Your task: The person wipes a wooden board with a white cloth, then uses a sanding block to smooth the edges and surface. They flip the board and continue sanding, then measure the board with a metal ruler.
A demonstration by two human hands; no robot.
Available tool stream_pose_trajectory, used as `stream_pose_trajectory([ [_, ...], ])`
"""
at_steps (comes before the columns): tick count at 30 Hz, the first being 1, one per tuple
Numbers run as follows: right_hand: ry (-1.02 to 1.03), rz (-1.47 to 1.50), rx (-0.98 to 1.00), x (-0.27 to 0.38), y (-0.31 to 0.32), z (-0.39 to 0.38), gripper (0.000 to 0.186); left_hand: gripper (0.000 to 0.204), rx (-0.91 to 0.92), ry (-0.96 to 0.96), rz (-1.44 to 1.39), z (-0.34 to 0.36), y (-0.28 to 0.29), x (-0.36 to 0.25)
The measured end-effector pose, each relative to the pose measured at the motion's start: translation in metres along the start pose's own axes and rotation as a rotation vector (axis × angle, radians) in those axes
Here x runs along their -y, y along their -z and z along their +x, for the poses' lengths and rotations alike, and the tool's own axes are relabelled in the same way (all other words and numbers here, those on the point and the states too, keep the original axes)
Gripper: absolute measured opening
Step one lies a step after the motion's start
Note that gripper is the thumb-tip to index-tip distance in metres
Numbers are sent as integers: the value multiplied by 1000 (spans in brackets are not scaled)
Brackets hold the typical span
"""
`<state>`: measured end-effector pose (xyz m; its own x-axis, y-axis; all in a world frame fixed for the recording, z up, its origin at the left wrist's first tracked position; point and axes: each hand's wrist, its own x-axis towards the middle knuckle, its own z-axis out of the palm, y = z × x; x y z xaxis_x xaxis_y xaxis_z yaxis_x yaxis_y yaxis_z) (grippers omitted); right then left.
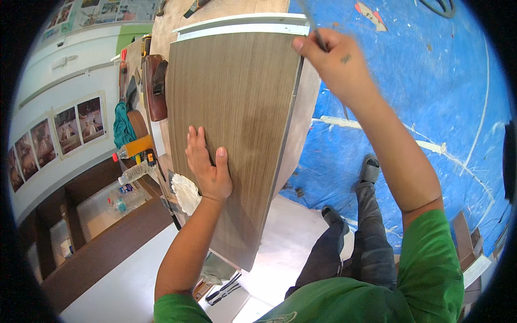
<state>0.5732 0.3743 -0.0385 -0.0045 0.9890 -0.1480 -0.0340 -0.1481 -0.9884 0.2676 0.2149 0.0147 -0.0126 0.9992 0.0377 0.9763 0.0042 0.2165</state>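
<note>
Pressing flat, the left hand [207, 167] steadies the laminate panel [231, 124]; a thin tool [318, 35], gripped by the right hand [336, 59], is best kept along the edge.

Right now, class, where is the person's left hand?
In the head view, the left hand lies flat on the wood-grain panel, near its left edge and left of centre, just right of the clear plastic bottle.
</note>
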Motion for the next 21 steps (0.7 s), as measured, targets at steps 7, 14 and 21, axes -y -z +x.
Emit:
stream_pose_trajectory([
  [7, -87, -32, 329, -10, -4, -73, 36, 70, 12, 26, 10, -1, 1, -1],
  [14, -1, 94, 69, -20, 25, -48, 29, 69, 17, 43, 3, 1, 1, -2],
  [21, 78, -24, 168, -17, 23, -24, 34, 67, -3, 35, 32, -1, 2, 0],
])
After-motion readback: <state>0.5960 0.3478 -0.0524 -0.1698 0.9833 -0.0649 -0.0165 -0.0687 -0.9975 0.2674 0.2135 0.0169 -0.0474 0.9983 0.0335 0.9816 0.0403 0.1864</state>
